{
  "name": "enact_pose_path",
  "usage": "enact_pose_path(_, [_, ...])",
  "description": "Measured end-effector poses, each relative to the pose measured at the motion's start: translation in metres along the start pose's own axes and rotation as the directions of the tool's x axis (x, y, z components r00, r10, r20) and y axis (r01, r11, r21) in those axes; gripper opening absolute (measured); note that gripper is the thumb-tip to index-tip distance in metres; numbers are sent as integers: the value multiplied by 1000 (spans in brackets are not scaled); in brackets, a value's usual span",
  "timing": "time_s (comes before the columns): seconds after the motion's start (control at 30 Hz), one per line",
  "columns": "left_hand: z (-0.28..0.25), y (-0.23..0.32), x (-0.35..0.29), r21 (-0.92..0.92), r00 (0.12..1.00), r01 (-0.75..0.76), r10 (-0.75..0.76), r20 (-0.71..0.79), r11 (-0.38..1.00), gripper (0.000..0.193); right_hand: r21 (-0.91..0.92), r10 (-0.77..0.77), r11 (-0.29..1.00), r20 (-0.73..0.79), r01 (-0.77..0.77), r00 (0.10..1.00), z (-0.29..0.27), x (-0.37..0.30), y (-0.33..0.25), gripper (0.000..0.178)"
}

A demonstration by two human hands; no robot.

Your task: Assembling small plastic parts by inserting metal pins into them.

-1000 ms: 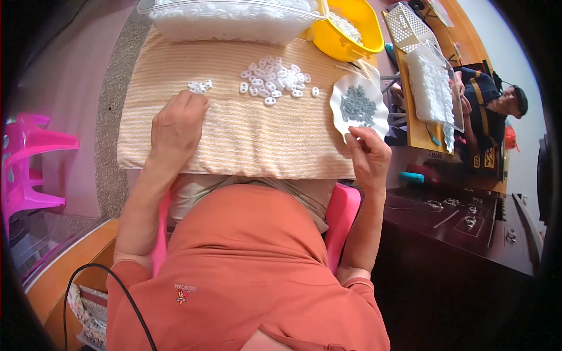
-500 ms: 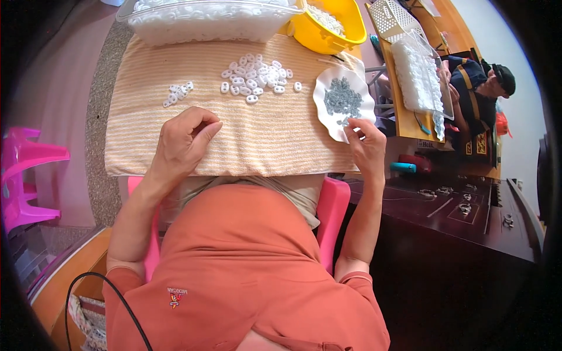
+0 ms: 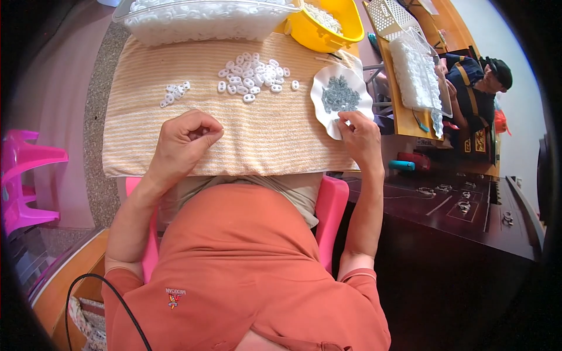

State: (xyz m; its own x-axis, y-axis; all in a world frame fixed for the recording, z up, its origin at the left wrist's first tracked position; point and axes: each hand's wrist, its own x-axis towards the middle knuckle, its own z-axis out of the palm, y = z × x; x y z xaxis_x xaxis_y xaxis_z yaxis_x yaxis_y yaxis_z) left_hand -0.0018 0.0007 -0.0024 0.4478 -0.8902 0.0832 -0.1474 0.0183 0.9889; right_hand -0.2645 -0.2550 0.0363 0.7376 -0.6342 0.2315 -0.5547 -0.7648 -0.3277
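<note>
My left hand is held over the striped towel, thumb and fingers pinched together; whatever is between them is hidden. At the near rim of a white wavy-edged plate, my right hand has its fingertips drawn together, and I cannot make out what they hold. Small grey see-through bits lie heaped on that plate. Beyond my hands, a loose pile of white oval pieces with two holes rests on the towel. To its left is a smaller cluster of similar white pieces.
A clear bin full of white pieces stands at the back, beside a yellow basket with pale pieces. On the right, a person works at another table by a clear box. Pink stools are at the left.
My right hand has shifted slightly left and its fingertips have come closer together at the plate's rim. My left hand stays pinched in nearly the same place.
</note>
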Motion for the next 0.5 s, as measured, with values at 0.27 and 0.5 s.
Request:
enact_pose_path(0.27, [3,5,-1,-54,997,75,-76,-4,996,6,-39,6,999,28,-5,1000,1,6,0,18])
enact_pose_path(0.5, [3,4,-1,-60,997,81,-81,7,995,6,-128,-41,990,126,57,991,-1,17,-3,16])
